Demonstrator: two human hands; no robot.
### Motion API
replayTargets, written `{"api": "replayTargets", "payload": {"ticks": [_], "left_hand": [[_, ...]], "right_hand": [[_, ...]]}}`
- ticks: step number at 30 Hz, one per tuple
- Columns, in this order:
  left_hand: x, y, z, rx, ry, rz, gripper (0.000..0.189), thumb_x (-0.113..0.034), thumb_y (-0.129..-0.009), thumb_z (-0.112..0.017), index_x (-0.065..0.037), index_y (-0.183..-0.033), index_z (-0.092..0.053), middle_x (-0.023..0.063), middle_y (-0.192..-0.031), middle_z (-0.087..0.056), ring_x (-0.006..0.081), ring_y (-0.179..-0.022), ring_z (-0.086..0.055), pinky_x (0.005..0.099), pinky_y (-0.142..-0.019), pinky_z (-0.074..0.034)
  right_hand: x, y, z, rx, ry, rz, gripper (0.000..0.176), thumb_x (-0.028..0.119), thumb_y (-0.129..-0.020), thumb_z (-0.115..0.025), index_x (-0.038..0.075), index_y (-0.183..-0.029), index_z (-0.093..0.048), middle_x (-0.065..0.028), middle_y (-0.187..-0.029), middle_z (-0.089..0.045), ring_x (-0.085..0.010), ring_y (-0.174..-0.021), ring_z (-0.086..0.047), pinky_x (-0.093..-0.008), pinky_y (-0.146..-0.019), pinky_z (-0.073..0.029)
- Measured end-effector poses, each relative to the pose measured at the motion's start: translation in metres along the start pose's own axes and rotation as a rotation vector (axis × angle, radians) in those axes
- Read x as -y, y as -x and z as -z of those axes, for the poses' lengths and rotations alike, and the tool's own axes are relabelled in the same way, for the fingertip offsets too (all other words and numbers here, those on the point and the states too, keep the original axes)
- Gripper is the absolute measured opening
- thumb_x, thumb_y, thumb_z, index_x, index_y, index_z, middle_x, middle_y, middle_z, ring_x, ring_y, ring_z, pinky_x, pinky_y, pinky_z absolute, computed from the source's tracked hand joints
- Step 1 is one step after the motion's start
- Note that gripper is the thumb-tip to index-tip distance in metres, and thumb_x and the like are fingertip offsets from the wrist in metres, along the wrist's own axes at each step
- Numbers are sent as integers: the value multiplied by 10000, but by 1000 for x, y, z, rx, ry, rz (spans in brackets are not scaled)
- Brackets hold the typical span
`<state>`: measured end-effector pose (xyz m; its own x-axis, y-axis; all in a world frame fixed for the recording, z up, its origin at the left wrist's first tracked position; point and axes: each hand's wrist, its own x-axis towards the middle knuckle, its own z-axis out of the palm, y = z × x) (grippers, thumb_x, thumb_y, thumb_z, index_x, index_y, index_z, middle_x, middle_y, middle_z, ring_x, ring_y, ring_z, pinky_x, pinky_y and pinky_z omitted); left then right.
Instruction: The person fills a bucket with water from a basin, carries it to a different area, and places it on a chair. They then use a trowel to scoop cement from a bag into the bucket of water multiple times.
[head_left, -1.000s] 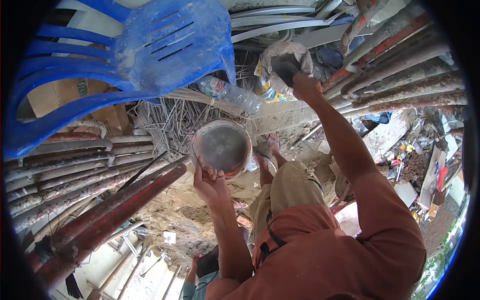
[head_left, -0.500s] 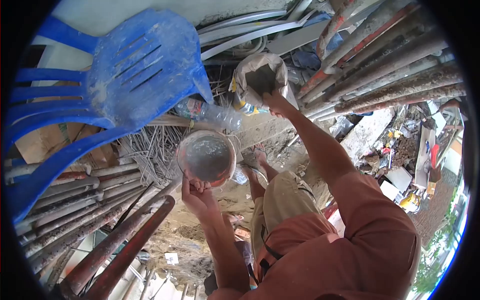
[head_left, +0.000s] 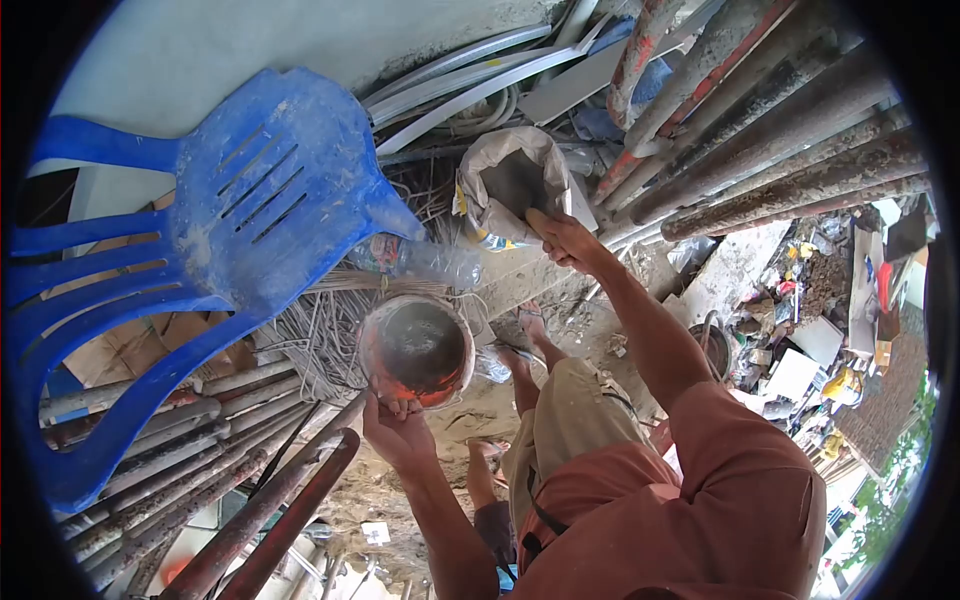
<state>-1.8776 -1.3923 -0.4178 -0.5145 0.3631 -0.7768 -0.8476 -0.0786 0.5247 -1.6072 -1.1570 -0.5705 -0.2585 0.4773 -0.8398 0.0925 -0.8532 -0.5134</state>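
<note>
Right hand (head_left: 572, 244) beside the paper bag (head_left: 485, 217).
Its fingers wrap a handle (head_left: 538, 222) pointing far and left into the bag; the left hand's (head_left: 400, 434) fingers pinch the bucket's (head_left: 466, 362) near rim.

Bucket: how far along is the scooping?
Done: grey material lies in the bucket, below its rim. In hand: the left hand holds the bucket; the right hand grips a handle at the paper bag's mouth. Left: likely more scooping; grey powder shows in the bag.
</note>
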Motion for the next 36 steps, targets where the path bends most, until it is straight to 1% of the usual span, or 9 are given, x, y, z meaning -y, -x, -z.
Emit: {"api": "replayTargets", "payload": {"ticks": [2, 13, 16, 22, 28, 30, 34, 35, 36], "left_hand": [[1, -3, -1, -11, 6, 11, 230, -173, -920, -478, -57, -1100, -561, -14, -638, -434, 72, -552, -354, 243, -566, -285], [2, 0, -8, -25, -25, 2, 234, -181, -933, -478, -60, -1110, -572, -50, -643, -385, 58, -561, -305, 242, -597, -268], [4, -4, -8, -23, -22, -15, 242, -170, -924, -471, -55, -1113, -568, -30, -634, -429, 67, -553, -342, 262, -586, -293], [1, 0, -11, -40, -44, -8, 216, -183, -938, -480, -71, -1086, -591, -48, -631, -377, 65, -559, -298, 254, -631, -287], [3, -6, -1, 3, -47, 0, 258, -191, -928, -456, -76, -1123, -580, -35, -633, -431, 72, -555, -341, 268, -586, -294], [4, -10, 5, 51, -42, -3, 225, -204, -918, -471, -89, -1071, -589, -34, -634, -436, 74, -548, -341, 274, -585, -296], [5, -5, -4, 7, 12, -3, 202, -178, -917, -521, -41, -1045, -598, -51, -619, -374, 52, -530, -308, 223, -504, -249], [5, -10, 6, 80, 28, 8, 218, -173, -910, -537, -28, -1058, -605, -55, -610, -358, 47, -523, -298, 228, -498, -261], [3, -12, 5, 114, -2, 26, 137, -166, -907, -544, -43, -929, -602, -59, -599, -339, 49, -505, -277, 228, -485, -262]], "right_hand": [[12, 12, 5, 42, 45, -12, 307, 341, -909, -542, 67, -1036, -488, -18, -674, -476, -63, -472, -420, -211, -352, -269], [30, 41, 24, 58, 153, 22, 269, 334, -936, -521, 95, -1047, -464, -26, -669, -475, -41, -420, -342, -194, -342, -220], [29, 51, 25, 53, 76, 26, 293, 311, -910, -540, 68, -1054, -462, -36, -668, -472, -61, -435, -368, -217, -346, -239], [18, 65, 26, 56, -11, 54, 259, 326, -932, -522, 106, -1045, -446, -31, -673, -467, -41, -415, -334, -201, -343, -231], [16, 65, 15, 50, -85, 61, 251, 323, -920, -522, 108, -1022, -443, -31, -674, -466, -45, -417, -335, -204, -340, -235], [17, 63, 11, 37, -97, 86, 293, 319, -886, -555, 63, -1001, -469, -50, -694, -489, -68, -446, -371, -216, -360, -250], [0, 67, 18, 121, -125, 190, 228, 317, -929, -537, 124, -1022, -460, -21, -669, -478, -49, -428, -363, -216, -338, -250], [-10, 68, 23, 148, -119, 237, 222, 308, -936, -537, 125, -1042, -467, -18, -668, -482, -54, -435, -381, -220, -339, -262], [-27, 56, 29, 140, -64, 276, 260, 312, -929, -552, 98, -1060, -483, -29, -680, -498, -65, -465, -419, -221, -356, -288]]}}
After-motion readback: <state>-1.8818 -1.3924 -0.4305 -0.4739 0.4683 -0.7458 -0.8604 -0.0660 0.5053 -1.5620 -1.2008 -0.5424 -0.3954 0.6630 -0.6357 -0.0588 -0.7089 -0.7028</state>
